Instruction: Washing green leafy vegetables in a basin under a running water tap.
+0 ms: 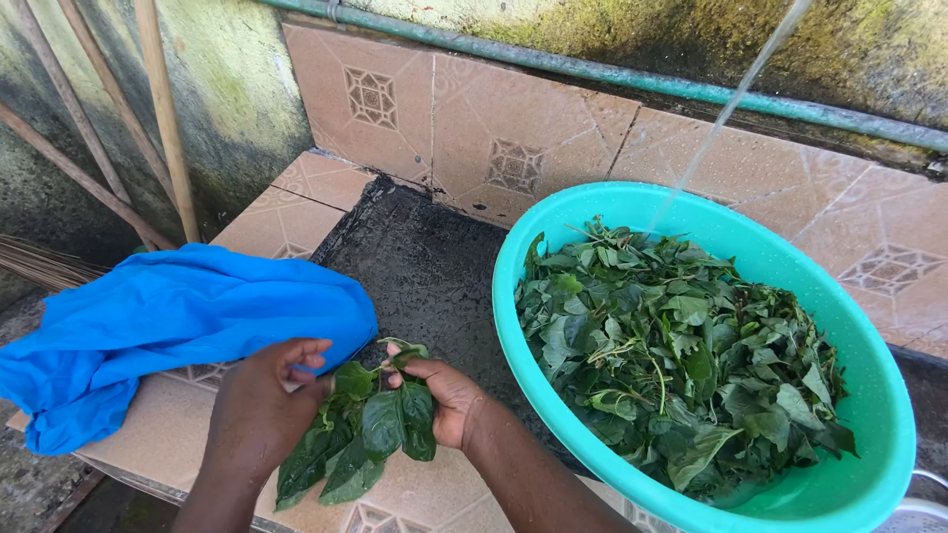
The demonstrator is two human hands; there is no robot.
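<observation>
1 leaf bunch (360, 434) left of 1 teal basin (869, 395): left hand (259, 415) & right hand (444, 400), grips closed on it. 1 blue cloth (168, 326) farther left.

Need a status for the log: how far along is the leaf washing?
Done: the turquoise basin holds a big heap of loose green leaves, and a thin stream of water runs into it. In hand: the left hand and right hand hold one leafy sprig over the tiled ledge. Left: that sprig; no other unsorted greens are in view.
</observation>
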